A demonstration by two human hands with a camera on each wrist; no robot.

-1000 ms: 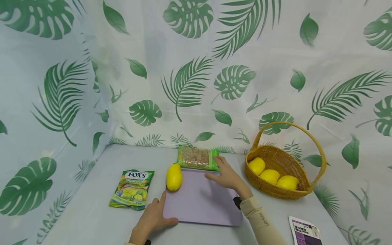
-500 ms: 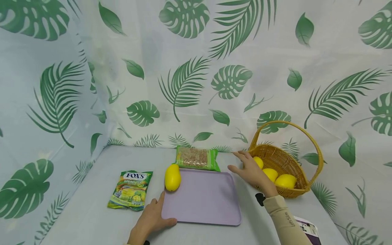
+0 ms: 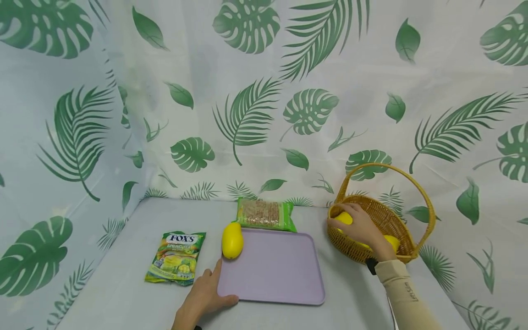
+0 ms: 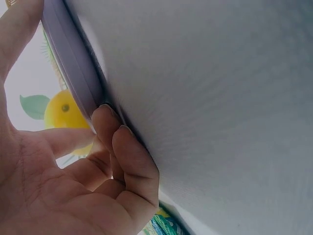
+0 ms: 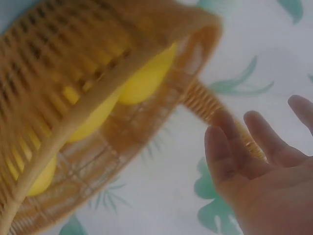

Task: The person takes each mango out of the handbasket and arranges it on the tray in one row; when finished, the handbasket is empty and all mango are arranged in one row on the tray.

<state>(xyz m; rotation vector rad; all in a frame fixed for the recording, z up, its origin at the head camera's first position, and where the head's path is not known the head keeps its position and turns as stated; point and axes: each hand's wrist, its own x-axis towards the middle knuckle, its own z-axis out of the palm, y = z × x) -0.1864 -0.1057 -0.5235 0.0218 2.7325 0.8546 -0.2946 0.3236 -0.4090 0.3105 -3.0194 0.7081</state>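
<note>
My left hand (image 3: 202,295) grips the front left corner of a lilac tray (image 3: 274,270). In the left wrist view its bent fingers touch the side of the tray (image 4: 73,58). A smooth, elongated yellow fruit (image 3: 233,240) lies at the tray's back left corner. Over the left end of a wicker basket (image 3: 398,220) is my right hand (image 3: 360,224), its fingers at a yellow fruit (image 3: 344,218). Another yellow fruit (image 3: 392,243) shows beyond the wrist. The right wrist view has the right hand (image 5: 259,166) with extended fingers beside the basket, holding nothing visible.
Left of the tray lies a green Fox's candy bag (image 3: 177,257). A green and clear food packet (image 3: 266,214) lies along the tray's back edge. The basket's tall arched handle (image 3: 425,192) rises at the right. A leaf-print curtain (image 3: 255,160) stands behind the table.
My right hand has moved right from the food packet, past the tray, to the fruit in the basket. The left hand has stayed at the tray's corner.
</note>
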